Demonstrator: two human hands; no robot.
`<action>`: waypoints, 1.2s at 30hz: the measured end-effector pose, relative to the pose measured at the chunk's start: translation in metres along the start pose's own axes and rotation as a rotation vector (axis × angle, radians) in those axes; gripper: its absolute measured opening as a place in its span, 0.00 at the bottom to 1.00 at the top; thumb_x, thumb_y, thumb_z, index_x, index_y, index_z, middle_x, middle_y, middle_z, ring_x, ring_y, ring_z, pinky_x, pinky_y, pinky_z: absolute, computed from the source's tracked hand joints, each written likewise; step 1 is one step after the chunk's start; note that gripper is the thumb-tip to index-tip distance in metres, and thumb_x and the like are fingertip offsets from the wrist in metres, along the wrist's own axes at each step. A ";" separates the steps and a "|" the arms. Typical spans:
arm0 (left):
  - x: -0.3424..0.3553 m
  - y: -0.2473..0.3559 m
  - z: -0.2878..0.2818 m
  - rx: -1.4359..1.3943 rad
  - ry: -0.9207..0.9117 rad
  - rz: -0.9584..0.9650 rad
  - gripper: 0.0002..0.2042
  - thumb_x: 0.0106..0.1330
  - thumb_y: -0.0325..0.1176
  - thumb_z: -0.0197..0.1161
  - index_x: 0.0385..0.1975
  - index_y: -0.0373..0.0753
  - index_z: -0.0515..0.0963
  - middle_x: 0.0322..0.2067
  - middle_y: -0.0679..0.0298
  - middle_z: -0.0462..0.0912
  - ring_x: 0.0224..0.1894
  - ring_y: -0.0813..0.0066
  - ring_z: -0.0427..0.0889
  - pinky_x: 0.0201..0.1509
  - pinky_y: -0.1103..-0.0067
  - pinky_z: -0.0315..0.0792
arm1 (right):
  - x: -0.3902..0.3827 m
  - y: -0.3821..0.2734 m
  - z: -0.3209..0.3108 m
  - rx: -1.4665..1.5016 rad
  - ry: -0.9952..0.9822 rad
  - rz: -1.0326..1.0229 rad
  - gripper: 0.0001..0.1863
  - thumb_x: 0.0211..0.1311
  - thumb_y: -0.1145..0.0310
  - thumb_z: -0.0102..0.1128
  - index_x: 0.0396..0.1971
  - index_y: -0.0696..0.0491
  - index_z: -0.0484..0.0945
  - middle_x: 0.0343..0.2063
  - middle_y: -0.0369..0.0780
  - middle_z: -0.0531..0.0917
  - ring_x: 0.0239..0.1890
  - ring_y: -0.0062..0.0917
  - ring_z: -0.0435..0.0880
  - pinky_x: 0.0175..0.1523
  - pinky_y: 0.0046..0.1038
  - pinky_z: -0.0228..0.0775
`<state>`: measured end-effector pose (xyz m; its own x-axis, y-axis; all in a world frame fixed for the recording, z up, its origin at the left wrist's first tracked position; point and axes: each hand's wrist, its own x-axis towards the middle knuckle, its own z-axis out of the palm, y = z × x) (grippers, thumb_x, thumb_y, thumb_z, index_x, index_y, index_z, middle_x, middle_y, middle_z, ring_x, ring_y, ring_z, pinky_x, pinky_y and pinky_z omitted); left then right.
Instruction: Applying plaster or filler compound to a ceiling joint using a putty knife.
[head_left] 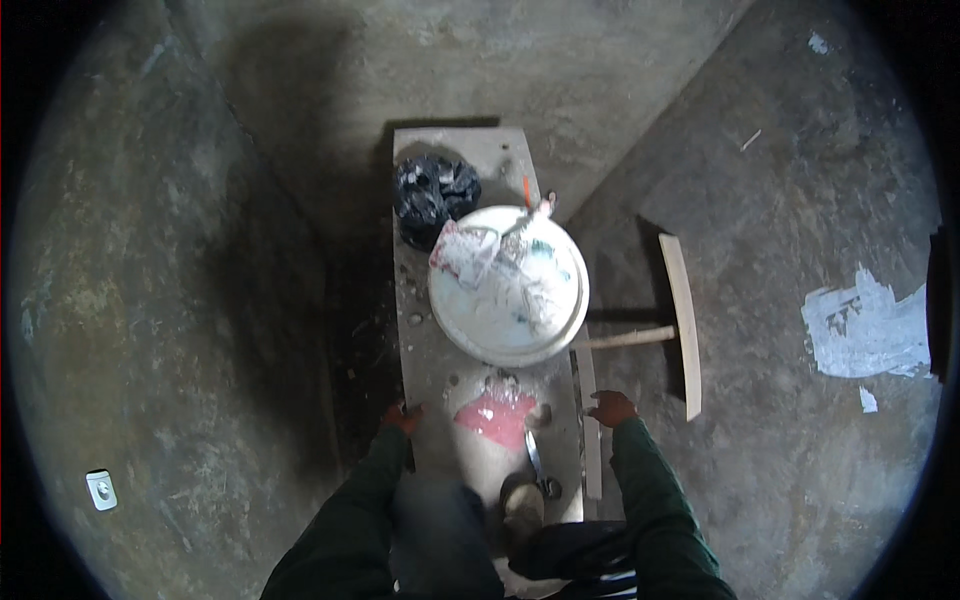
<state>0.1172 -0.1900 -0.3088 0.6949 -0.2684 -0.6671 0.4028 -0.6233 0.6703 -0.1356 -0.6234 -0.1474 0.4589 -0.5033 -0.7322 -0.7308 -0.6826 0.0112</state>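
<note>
My left hand (403, 417) is at the left edge of a long grey board (430, 375), its fingertips reaching over the rim. It holds nothing I can see, and its fingers look apart. On the other side my right hand (613, 408) curves open by the board's right edge, thumb and fingers separated, above a thin wooden strip (593, 465). Between the hands, a red patch (497, 415) marks the board. A curved metal tool (534, 458) with a dark end lies beside it. My shoe (523, 505) rests on the near part.
A round white tub or lid (470, 325), smeared and carrying a crumpled plastic packet (465, 252), covers the board's middle. Behind it sits a black plastic bag (435, 190). A T-shaped wooden piece (681, 325) stands at the right. Concrete walls surround; a white socket (101, 490) is lower left.
</note>
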 end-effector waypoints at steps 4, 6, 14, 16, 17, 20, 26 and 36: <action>-0.009 0.085 0.000 0.418 -0.379 -0.029 0.37 0.59 0.62 0.68 0.60 0.39 0.76 0.50 0.53 0.85 0.46 0.56 0.87 0.54 0.64 0.78 | 0.024 0.016 -0.038 -0.207 0.018 -0.072 0.33 0.61 0.42 0.63 0.62 0.45 0.76 0.57 0.45 0.81 0.61 0.42 0.78 0.64 0.47 0.71; -0.001 0.074 -0.024 0.639 -0.481 0.088 0.38 0.60 0.65 0.65 0.61 0.40 0.75 0.47 0.55 0.87 0.41 0.58 0.88 0.53 0.65 0.79 | 0.025 -0.051 -0.062 -0.317 -0.029 -0.157 0.30 0.62 0.43 0.63 0.59 0.46 0.78 0.55 0.45 0.82 0.59 0.41 0.79 0.61 0.48 0.72; -0.003 0.039 0.000 0.648 -0.234 -0.038 0.48 0.57 0.73 0.59 0.68 0.39 0.66 0.58 0.46 0.79 0.57 0.50 0.81 0.62 0.60 0.74 | -0.045 -0.044 0.097 0.011 -0.098 -0.384 0.31 0.62 0.39 0.61 0.50 0.51 0.80 0.41 0.49 0.85 0.46 0.47 0.85 0.46 0.51 0.77; 0.003 0.017 0.015 0.605 -0.145 0.054 0.50 0.57 0.74 0.60 0.70 0.38 0.65 0.61 0.44 0.76 0.62 0.48 0.77 0.65 0.60 0.72 | -0.061 -0.026 0.167 -0.082 0.267 -0.450 0.33 0.58 0.40 0.64 0.46 0.58 0.80 0.34 0.50 0.84 0.34 0.44 0.84 0.37 0.48 0.75; 0.005 0.008 0.019 0.542 -0.112 0.032 0.51 0.56 0.74 0.60 0.70 0.38 0.64 0.63 0.44 0.74 0.65 0.47 0.74 0.66 0.60 0.70 | -0.063 -0.024 0.185 -0.019 0.402 -0.487 0.33 0.56 0.41 0.65 0.45 0.59 0.79 0.33 0.50 0.83 0.30 0.42 0.84 0.35 0.47 0.73; 0.003 0.017 0.035 0.457 -0.101 -0.023 0.52 0.55 0.73 0.62 0.71 0.38 0.63 0.65 0.43 0.71 0.67 0.45 0.71 0.68 0.59 0.69 | -0.075 -0.027 0.203 0.109 0.677 -0.409 0.26 0.48 0.47 0.73 0.38 0.51 0.79 0.33 0.44 0.84 0.31 0.43 0.85 0.33 0.49 0.73; 0.005 -0.002 0.028 0.342 -0.012 -0.115 0.51 0.54 0.69 0.67 0.72 0.38 0.62 0.66 0.44 0.71 0.68 0.46 0.71 0.69 0.60 0.68 | -0.066 -0.032 0.169 0.089 0.377 -0.198 0.31 0.50 0.47 0.71 0.48 0.53 0.79 0.36 0.47 0.83 0.31 0.43 0.83 0.34 0.46 0.71; -0.013 0.025 0.042 0.169 0.054 -0.186 0.50 0.55 0.63 0.70 0.73 0.39 0.61 0.66 0.45 0.71 0.68 0.48 0.71 0.71 0.62 0.65 | 0.009 0.011 0.104 -0.240 1.048 -0.321 0.28 0.62 0.51 0.63 0.55 0.55 0.77 0.39 0.50 0.82 0.35 0.47 0.80 0.37 0.48 0.69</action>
<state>0.0933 -0.2330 -0.2967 0.6513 -0.1008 -0.7521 0.4242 -0.7734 0.4710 -0.1918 -0.5799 -0.2248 0.8898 -0.4057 0.2088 -0.4376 -0.8885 0.1383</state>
